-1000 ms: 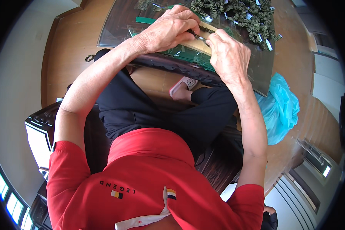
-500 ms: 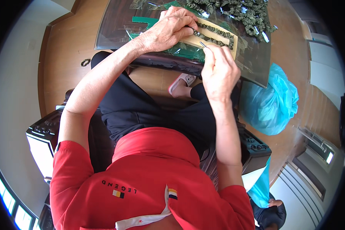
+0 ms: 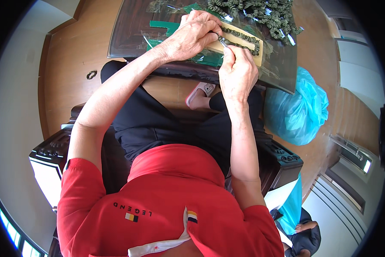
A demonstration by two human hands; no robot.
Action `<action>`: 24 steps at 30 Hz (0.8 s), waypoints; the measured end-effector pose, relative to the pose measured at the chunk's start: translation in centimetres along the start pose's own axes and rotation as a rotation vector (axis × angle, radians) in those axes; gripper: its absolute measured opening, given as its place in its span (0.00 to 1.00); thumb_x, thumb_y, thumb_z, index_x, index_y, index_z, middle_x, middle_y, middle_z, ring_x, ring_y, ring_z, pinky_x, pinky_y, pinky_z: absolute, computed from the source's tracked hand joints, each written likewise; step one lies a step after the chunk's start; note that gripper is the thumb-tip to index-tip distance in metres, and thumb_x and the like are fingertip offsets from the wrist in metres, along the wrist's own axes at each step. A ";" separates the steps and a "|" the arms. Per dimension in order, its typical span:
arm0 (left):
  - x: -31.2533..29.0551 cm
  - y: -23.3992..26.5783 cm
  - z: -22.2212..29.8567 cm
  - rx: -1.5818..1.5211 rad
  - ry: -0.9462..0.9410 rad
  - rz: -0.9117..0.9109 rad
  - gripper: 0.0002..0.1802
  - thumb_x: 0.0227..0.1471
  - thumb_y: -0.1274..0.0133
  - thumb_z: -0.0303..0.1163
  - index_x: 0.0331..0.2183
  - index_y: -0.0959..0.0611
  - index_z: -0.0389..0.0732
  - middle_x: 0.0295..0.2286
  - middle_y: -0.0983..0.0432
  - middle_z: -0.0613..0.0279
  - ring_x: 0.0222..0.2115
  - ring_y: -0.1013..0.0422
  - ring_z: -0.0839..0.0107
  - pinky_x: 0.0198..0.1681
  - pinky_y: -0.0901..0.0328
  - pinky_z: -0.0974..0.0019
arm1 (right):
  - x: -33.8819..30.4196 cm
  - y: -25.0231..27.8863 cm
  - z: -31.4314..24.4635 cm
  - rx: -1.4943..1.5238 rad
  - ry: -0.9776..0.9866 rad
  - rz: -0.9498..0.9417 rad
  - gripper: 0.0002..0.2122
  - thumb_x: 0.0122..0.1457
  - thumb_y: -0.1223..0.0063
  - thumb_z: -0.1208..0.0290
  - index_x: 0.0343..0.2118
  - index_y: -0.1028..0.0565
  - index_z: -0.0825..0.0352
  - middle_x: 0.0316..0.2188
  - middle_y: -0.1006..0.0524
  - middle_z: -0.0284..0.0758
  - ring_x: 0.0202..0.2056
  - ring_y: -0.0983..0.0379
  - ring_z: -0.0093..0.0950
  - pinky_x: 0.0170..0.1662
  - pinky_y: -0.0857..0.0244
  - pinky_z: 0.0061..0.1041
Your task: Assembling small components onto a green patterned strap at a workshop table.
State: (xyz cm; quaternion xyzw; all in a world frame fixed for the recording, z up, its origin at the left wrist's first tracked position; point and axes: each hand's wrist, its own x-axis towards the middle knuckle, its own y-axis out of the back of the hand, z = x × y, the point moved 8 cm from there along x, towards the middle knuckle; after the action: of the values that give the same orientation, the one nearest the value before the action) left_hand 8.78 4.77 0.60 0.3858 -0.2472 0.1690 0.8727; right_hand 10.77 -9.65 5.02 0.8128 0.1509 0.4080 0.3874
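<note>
A dark green ruffled loop [image 3: 240, 32], like a scrunchie, is laid in a long U on a pale yellow board [image 3: 240, 40] at the table's near edge. My left hand [image 3: 191, 36] is closed at the loop's left end, thumb and fingertips pinching it. From the near side, my right hand [image 3: 240, 73] grips a thin metal tool [image 3: 223, 42], its kind too small to make out. The tool's tip meets the loop close to my left fingertips. What lies under my left palm is hidden.
Many similar dark green loops with white tags are heaped [image 3: 265, 17] at the table's far right. Green strips [image 3: 164, 25] and clear tape lie on the glass-topped table [image 3: 128, 25]. A turquoise plastic bag [image 3: 299, 109] stands on the floor at right; one loop [image 3: 92, 75] lies at left. Another person [image 3: 306, 231] sits lower right.
My right hand has moved left and slightly up, bringing the tool's tip to the loop beside my left fingertips. My left hand keeps its pinch.
</note>
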 end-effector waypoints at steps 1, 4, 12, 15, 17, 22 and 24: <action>0.0 0.0 0.0 0.000 -0.002 0.004 0.08 0.62 0.50 0.33 0.38 0.17 0.45 0.48 0.28 0.65 0.49 0.40 0.63 0.52 0.45 0.57 | 0.0 0.0 0.1 0.000 -0.005 0.000 0.04 0.59 0.46 0.71 0.34 0.22 0.63 0.27 0.24 0.35 0.22 0.27 0.37 0.26 0.33 0.33; 0.0 0.1 0.1 -0.005 -0.008 0.008 0.08 0.62 0.50 0.33 0.38 0.17 0.45 0.48 0.28 0.65 0.49 0.40 0.63 0.52 0.45 0.57 | 0.2 -0.1 0.3 0.036 -0.020 -0.001 0.03 0.59 0.46 0.72 0.33 0.22 0.64 0.26 0.24 0.35 0.22 0.27 0.37 0.26 0.33 0.32; 0.0 0.4 0.0 -0.033 -0.029 0.027 0.07 0.59 0.49 0.33 0.37 0.17 0.45 0.47 0.28 0.64 0.48 0.39 0.62 0.52 0.44 0.58 | 0.1 -0.9 2.2 0.442 -0.075 0.023 0.03 0.56 0.46 0.79 0.31 0.21 0.65 0.26 0.23 0.33 0.22 0.29 0.34 0.29 0.35 0.29; 0.0 0.9 1.1 -0.003 -0.027 0.036 0.07 0.57 0.48 0.33 0.37 0.17 0.45 0.47 0.28 0.64 0.48 0.39 0.62 0.52 0.43 0.58 | 0.1 -0.5 3.0 0.491 -0.099 0.021 0.04 0.55 0.46 0.80 0.30 0.21 0.65 0.26 0.24 0.33 0.22 0.29 0.33 0.29 0.35 0.28; 0.2 1.1 1.9 0.025 -0.027 0.044 0.07 0.56 0.46 0.33 0.37 0.17 0.45 0.47 0.28 0.64 0.48 0.39 0.62 0.52 0.43 0.57 | -0.1 -0.2 3.5 0.539 -0.124 0.021 0.05 0.54 0.47 0.81 0.30 0.21 0.65 0.26 0.24 0.32 0.22 0.30 0.32 0.29 0.35 0.28; 0.6 1.1 1.7 0.105 0.009 -0.003 0.07 0.54 0.45 0.33 0.36 0.17 0.46 0.47 0.28 0.64 0.47 0.38 0.61 0.51 0.42 0.58 | 0.4 0.7 1.8 0.320 -0.008 -0.023 0.05 0.55 0.47 0.84 0.32 0.21 0.69 0.27 0.22 0.31 0.25 0.29 0.26 0.33 0.35 0.23; 0.7 1.0 1.8 0.109 0.008 -0.017 0.07 0.53 0.45 0.33 0.36 0.17 0.46 0.47 0.28 0.64 0.47 0.38 0.62 0.51 0.42 0.58 | 0.3 1.0 2.1 0.272 0.005 -0.020 0.05 0.55 0.47 0.83 0.32 0.21 0.68 0.27 0.22 0.30 0.25 0.29 0.27 0.32 0.35 0.23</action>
State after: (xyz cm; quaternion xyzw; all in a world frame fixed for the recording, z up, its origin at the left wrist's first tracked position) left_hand 8.30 4.15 2.66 0.4342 -0.2307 0.1766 0.8527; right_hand 12.55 -11.21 5.21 0.8553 0.2140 0.3818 0.2772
